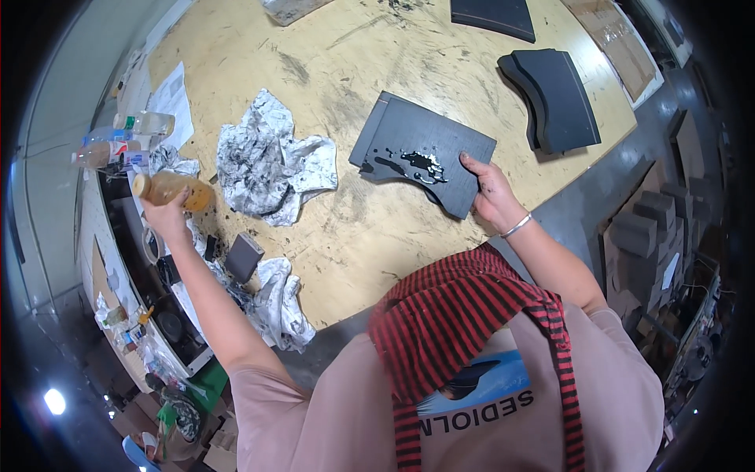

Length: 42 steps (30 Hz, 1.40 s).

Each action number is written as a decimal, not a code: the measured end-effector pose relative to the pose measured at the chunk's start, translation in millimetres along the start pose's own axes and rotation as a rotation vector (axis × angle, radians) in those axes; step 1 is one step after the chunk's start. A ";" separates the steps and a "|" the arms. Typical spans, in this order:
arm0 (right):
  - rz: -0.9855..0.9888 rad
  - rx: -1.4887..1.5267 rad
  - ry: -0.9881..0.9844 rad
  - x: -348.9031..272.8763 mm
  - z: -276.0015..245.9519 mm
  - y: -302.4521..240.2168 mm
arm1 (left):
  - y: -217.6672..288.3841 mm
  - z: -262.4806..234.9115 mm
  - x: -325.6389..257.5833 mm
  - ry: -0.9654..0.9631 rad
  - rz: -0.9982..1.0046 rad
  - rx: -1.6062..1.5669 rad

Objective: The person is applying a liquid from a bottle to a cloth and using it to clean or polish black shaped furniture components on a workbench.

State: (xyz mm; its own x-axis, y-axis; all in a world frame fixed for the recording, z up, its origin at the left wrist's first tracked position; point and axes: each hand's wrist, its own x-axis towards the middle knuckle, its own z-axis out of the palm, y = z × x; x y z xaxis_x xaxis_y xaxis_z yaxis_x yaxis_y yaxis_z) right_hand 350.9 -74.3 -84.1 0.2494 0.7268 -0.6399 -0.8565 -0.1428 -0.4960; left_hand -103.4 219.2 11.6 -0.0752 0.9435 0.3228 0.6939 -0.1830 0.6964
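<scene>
At the table's left side my left hand [167, 216] is wrapped round a clear plastic bottle [169, 191] of amber liquid, which lies tilted with its yellowish cap to the left. My right hand [495, 193] grips the right edge of a dark grey panel [440, 134], thumb on top and fingers mostly hidden beneath. One side of this panel curves inward. Shiny black liquid [421, 164] lies in a puddle and drops on its upper face. Between the hands a crumpled white rag [255, 157], stained black, rests on the table.
Further dark curved panels [566, 102] are stacked at the right, with another dark panel [495, 16] beyond. Several plastic bottles [145, 123] and a paper sheet [173, 98] stand or lie at the left edge. A dark block [243, 257] and a second rag [277, 303] lie near my left forearm.
</scene>
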 end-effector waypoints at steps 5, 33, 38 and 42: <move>0.000 -0.068 0.063 -3.0 7.5 -1.2 | -61.0 -13.8 1.5 0.130 -0.190 -0.236; -0.054 -0.072 -0.020 7.8 -6.2 -0.5 | 50.6 -43.7 -257.9 -0.270 0.158 0.556; -0.004 -0.060 -0.061 10.9 -6.0 2.6 | 20.7 -46.4 -288.3 -0.261 0.086 0.663; 0.004 -0.001 -0.057 11.8 -9.4 0.4 | 28.2 -56.1 -277.6 -0.111 -0.370 -0.036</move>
State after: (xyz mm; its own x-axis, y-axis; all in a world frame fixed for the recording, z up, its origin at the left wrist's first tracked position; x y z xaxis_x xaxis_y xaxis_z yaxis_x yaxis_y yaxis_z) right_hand 357.7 -72.1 -97.4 0.2197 0.7630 -0.6079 -0.8572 -0.1466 -0.4937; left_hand -103.1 -63.4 -22.5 -0.2359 0.9715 -0.0245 0.6087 0.1674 0.7756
